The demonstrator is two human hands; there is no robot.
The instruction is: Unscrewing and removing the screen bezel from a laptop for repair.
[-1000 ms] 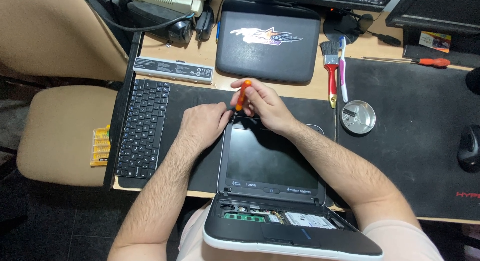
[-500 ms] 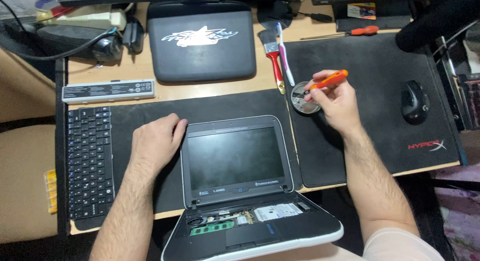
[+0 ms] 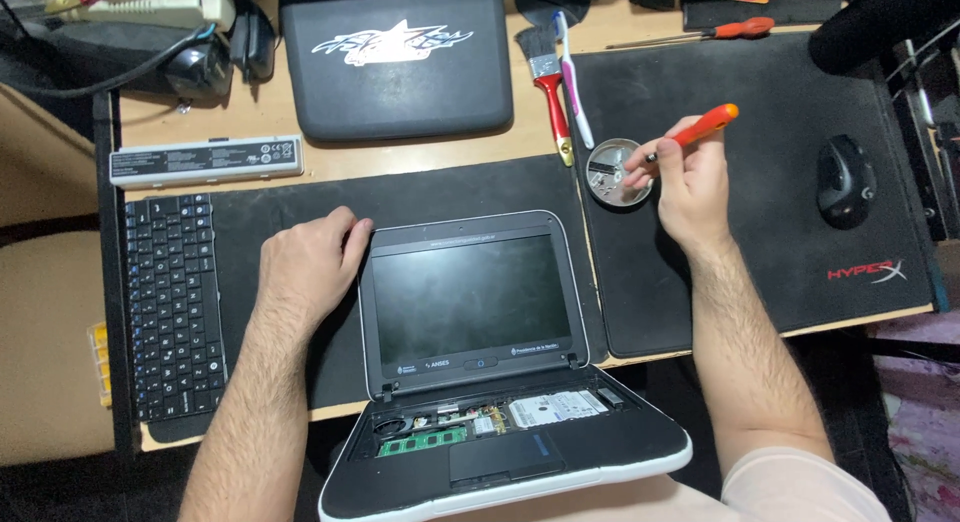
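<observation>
Laptop (image 3: 470, 312) lies open near the front of the tabletop (image 3: 420, 162), its screen folded flat on a dark mat and its base, with the boards bared, overhanging the near edge. At the far left a loose keyboard (image 3: 170, 302) lies lengthwise, with a grey battery (image 3: 205, 160) behind it. The left hand (image 3: 305, 267) rests palm down, spread and holding nothing, its fingertips touching the screen frame's upper left corner. Behind the laptop sits a second, closed laptop (image 3: 395, 62). Right of that lie a red-handled brush (image 3: 548, 82) and a toothbrush (image 3: 572, 72). Just past them is a small round metal dish (image 3: 610, 170). The right hand (image 3: 690, 187) is closed around an orange screwdriver (image 3: 700, 127), whose tip points down over the dish. This looks like the step of dropping off a screw, though no screw can be made out. Working on the frame again would call for the tip to come back to it while the left hand steadies it. A mouse (image 3: 845, 180) sits farther right. A second ago both hands met at the screen's top edge with the screwdriver; half a second ago the right hand was already at the dish.
</observation>
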